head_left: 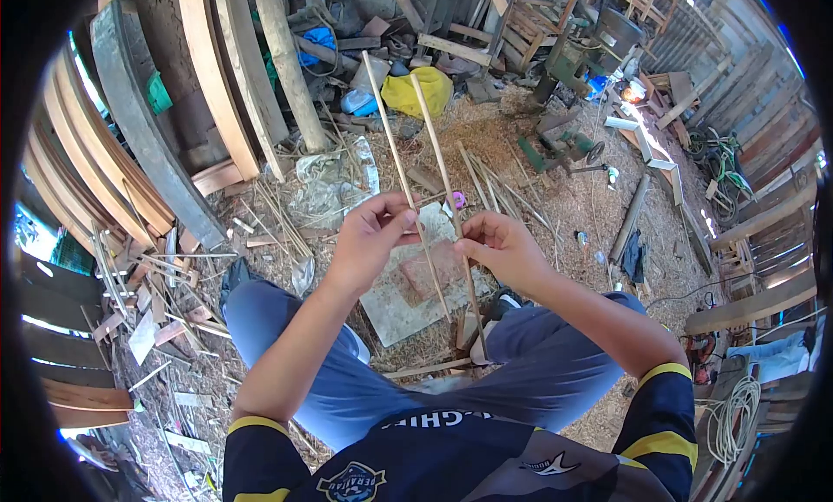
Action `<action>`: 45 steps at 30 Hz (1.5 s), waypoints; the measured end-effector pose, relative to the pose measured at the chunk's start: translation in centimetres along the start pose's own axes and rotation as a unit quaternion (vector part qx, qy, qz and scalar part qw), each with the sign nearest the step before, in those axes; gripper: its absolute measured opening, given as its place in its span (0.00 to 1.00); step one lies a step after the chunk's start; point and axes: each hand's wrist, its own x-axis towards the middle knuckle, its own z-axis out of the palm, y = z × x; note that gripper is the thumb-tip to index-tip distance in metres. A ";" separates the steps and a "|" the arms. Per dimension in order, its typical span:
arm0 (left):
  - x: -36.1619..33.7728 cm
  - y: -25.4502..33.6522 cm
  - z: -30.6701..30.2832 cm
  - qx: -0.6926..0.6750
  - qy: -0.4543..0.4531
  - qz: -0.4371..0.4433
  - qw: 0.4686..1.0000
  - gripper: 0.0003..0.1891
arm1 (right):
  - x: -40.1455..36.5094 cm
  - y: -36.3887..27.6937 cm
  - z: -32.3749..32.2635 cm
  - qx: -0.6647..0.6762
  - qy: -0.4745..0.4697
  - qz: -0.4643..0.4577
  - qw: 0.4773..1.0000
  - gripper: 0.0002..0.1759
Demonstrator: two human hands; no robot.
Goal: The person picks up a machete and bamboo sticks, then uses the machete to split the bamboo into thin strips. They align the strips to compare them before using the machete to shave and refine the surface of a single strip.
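My left hand (371, 242) pinches a long thin wooden stick (390, 137) between thumb and fingers. A second, similar stick (436, 142) is pinched in my right hand (508, 252). Both sticks slant away from me, side by side and apart, with their near ends low between my knees. Beneath them a pale flat board (388, 315) lies on the ground, bearing a reddish-brown flat piece (423, 281). A small pink-and-white roundish item (457, 200) sits just beyond my right hand. Some of my fingers are hidden behind the sticks.
Several loose strips (490, 185) lie on the shavings ahead. A yellow sack (425, 92) is beyond them, and a green machine (577, 59) stands at the back right. Long curved planks (217, 77) lean at the left. A coiled rope (736, 419) hangs at the right.
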 end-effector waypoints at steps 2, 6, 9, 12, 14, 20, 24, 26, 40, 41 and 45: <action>0.1 0.3 -0.3 0.004 0.013 0.008 1.000 0.15 | -0.1 0.2 0.0 0.007 0.000 0.007 1.000 0.07; 0.3 0.3 -0.4 -0.021 0.038 0.005 0.999 0.18 | 0.0 0.4 -0.1 0.001 0.003 0.012 1.000 0.07; 0.0 0.8 0.1 -0.031 0.073 0.020 0.997 0.18 | -0.1 0.2 0.0 -0.010 0.000 0.006 1.000 0.07; 0.2 0.9 -0.3 -0.033 0.085 0.009 0.996 0.18 | 0.0 0.2 -0.1 0.000 -0.001 -0.003 1.000 0.07; 0.6 0.5 -1.0 -0.045 0.081 -0.008 0.996 0.18 | 0.1 0.1 -0.2 0.004 0.002 0.000 1.000 0.07; 0.7 -0.1 -2.0 -0.078 0.084 -0.033 0.993 0.15 | 0.1 0.0 -0.8 0.019 0.008 -0.016 1.000 0.09; 0.4 0.8 -1.2 0.012 0.098 -0.048 0.994 0.15 | 0.2 -0.2 -1.1 0.014 0.011 -0.037 0.999 0.09; 0.5 0.2 -1.9 0.063 0.083 -0.026 0.994 0.14 | 0.2 -0.3 -1.1 0.010 0.013 -0.045 0.999 0.09; 0.4 -1.3 -0.3 0.035 0.043 0.050 0.997 0.12 | 0.0 0.4 -0.4 -0.034 0.008 -0.065 0.997 0.08; 0.4 -1.3 -0.3 0.039 0.030 0.054 0.997 0.11 | 0.1 0.6 -0.4 -0.042 0.006 -0.066 0.997 0.08; 0.2 -1.3 -0.2 0.047 -0.008 0.053 0.997 0.09 | 0.0 0.8 0.0 -0.069 0.000 -0.063 0.996 0.09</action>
